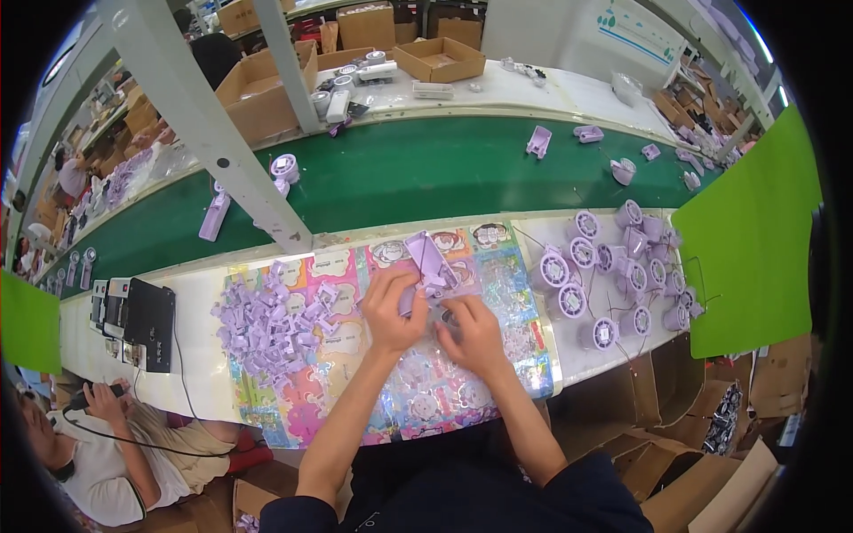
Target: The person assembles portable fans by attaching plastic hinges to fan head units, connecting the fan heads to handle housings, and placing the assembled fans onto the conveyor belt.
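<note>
A light purple plastic housing [429, 258], shaped like an open trough, is tilted up over the patterned mat [416, 369]. My left hand [392, 313] is closed around its lower end, fingers wrapped on the near side. Close beside it, my right hand [474, 334] has its fingers curled in toward the housing's lower end. Whatever sits between those fingertips is too small and covered to make out. A heap of small purple plastic parts [271, 322] lies on the mat left of my hands. Several round purple fan heads [584, 252] with thin wires stand to the right.
Beyond the mat runs a green conveyor belt [400, 163] carrying scattered purple parts. A grey post [209, 124] rises at its near edge. Black devices [147, 325] with a cable stand at left, beside a seated person [107, 444]. Green panel [751, 249] and cardboard boxes [613, 395] are at right.
</note>
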Available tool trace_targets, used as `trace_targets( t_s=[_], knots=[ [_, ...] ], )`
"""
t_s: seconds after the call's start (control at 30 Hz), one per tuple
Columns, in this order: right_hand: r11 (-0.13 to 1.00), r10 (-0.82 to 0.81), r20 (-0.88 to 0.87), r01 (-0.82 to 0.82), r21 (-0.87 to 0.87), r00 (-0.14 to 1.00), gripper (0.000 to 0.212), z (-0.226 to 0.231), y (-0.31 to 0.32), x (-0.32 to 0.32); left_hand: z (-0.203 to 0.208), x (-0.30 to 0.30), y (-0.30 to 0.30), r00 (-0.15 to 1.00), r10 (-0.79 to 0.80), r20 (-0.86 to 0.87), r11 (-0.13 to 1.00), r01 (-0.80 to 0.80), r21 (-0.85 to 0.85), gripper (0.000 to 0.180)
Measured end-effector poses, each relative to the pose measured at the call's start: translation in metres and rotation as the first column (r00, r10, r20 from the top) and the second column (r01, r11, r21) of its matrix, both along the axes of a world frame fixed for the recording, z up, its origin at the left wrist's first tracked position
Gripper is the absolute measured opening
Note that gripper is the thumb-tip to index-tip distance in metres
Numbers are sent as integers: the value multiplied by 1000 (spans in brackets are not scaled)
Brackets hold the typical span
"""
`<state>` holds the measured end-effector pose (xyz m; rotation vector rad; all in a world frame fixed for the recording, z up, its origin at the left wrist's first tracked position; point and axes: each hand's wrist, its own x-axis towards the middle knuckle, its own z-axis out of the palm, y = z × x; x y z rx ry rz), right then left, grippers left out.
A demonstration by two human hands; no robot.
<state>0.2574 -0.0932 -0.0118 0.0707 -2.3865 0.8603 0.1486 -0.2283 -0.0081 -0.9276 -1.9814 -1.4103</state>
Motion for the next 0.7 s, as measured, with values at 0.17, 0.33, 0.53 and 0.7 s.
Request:
trace_targets(
  t_s=[0.17, 0.33, 0.53, 0.7],
  knots=[
    [985, 26, 80, -12, -172, 996, 69, -2, -2, 14, 13, 25, 23, 938, -168, 303, 986, 166, 33, 23],
    [850, -95, -41, 60, -523, 995, 73, -13, 7, 11, 44, 26, 24, 426, -613, 666, 772, 504, 387, 47],
    [788, -442, 9, 393, -475, 897, 62, -12, 10, 5, 60, -31, 21, 838, -353, 416, 804, 499, -323, 59],
    [791, -470, 54, 447, -418, 881, 64, -9, 10, 2, 43, -54, 22, 910, -342, 237, 594, 404, -696, 62]
  ],
)
